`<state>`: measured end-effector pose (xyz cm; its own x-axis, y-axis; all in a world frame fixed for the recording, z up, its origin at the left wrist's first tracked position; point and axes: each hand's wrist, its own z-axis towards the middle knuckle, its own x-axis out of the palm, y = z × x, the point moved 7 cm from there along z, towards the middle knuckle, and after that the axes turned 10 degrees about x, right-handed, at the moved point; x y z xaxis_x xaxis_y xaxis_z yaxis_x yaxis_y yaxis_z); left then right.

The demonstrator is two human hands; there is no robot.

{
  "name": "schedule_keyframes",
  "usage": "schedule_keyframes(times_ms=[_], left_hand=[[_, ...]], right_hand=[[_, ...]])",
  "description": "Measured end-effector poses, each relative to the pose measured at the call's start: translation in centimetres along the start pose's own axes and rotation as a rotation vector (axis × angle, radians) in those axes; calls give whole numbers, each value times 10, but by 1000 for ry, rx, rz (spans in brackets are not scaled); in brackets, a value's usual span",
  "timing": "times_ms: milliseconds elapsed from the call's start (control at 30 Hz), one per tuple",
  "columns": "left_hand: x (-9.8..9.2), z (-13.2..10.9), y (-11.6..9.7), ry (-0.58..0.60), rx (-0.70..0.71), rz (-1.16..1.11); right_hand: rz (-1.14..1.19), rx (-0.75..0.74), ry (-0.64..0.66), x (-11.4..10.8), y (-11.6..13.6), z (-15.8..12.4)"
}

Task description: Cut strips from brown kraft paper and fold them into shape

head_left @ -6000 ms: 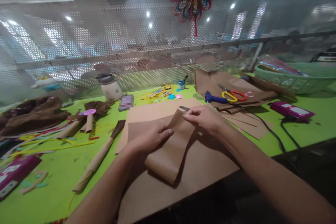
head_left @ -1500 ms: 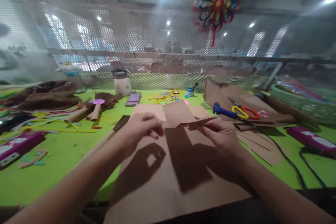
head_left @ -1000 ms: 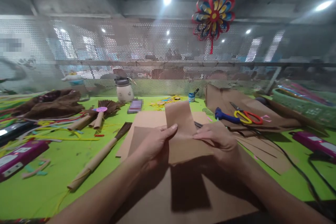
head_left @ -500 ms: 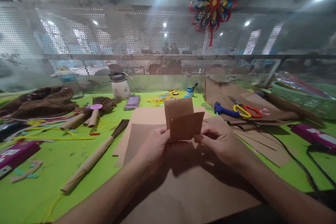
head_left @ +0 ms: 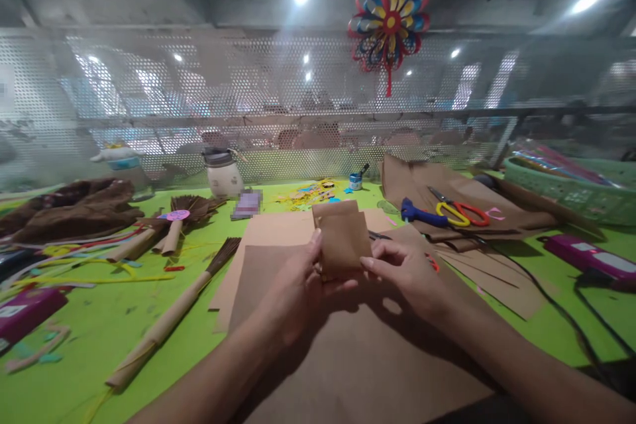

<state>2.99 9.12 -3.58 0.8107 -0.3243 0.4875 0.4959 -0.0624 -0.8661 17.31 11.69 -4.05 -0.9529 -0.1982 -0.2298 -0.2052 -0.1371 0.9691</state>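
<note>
A small folded piece of brown kraft paper (head_left: 344, 242) is held up between my two hands. My left hand (head_left: 298, 285) grips its left edge, thumb in front and fingers beneath. At the lower right corner, my right hand (head_left: 410, 271) pinches the paper between thumb and fingers. A red scissor handle (head_left: 432, 263) and a dark blade (head_left: 380, 236) show from behind my right hand; the rest is hidden. Large brown paper sheets (head_left: 358, 358) lie below both hands.
Rolled paper brushes (head_left: 169, 318) with fringed ends lie left. Yellow-and-red scissors (head_left: 460, 213) and a blue glue gun (head_left: 422, 213) rest right, near a green basket (head_left: 561, 195) and a purple box (head_left: 586, 258) with a cable. A white jar (head_left: 223, 175) stands behind.
The folded paper's front flap has come up flatter against the back part. My left thumb has moved up its edge. The red handle and dark blade now show behind my right hand.
</note>
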Motion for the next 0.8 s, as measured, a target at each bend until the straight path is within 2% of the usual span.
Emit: schedule_keyframes(times_ms=[167,367,800], left_hand=[[-3,0,8,-36,-24,149],[-7,0,8,-86,-13,211],[-8,0,6,-143,0,229]], right_hand=[[-27,39,-14,0,-4,1],[-22,78,-21,0,-5,-2],[206,114,50,7,-8,-1]])
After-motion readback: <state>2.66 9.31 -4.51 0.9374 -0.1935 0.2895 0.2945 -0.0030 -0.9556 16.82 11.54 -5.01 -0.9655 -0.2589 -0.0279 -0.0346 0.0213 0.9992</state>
